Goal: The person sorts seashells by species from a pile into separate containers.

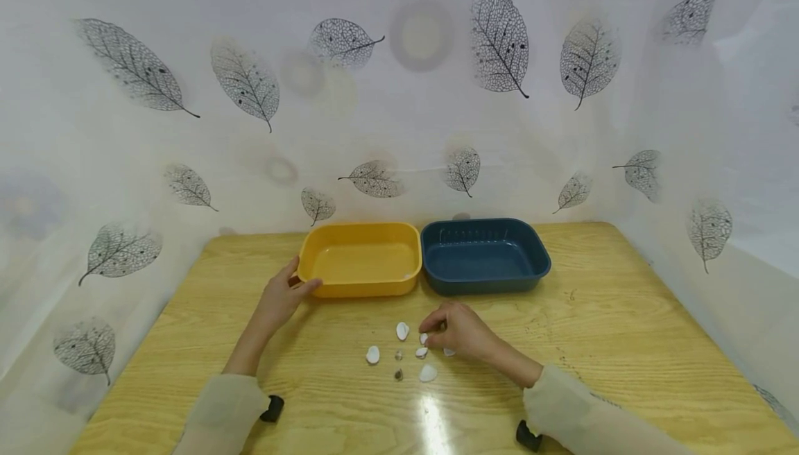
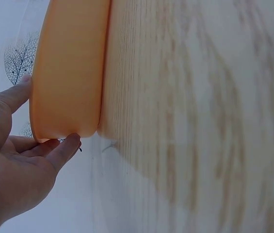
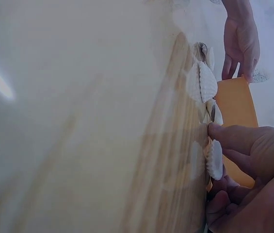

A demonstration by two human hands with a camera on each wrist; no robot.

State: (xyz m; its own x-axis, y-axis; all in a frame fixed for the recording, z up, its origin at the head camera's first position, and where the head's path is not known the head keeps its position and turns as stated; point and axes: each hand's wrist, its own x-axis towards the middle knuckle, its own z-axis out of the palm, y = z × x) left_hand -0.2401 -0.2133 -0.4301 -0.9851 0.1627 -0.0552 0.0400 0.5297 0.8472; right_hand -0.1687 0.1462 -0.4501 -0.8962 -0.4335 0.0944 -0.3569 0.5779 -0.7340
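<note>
Small white shell (image 1: 424, 338) mid-worktop (image 1: 312, 385), between the right hand's thumb and forefinger, fingers curled about it; can't tell if it's lifted. Its long axis too small to judge. Right hand (image 1: 462, 333) nearest, at its 3 o'clock, forearm coming in from 4. Fan-shaped shell (image 1: 428, 373) at 6, oval shell (image 1: 372, 354) between 8 and 9. Yellow basin (image 1: 362, 290) around 11, blue basin (image 1: 487, 287) around 1, each lying lengthwise 9 to 3. Left hand (image 1: 281, 297) farther off, at 10, gripping the yellow basin's left end, thumb at near rim.
</note>
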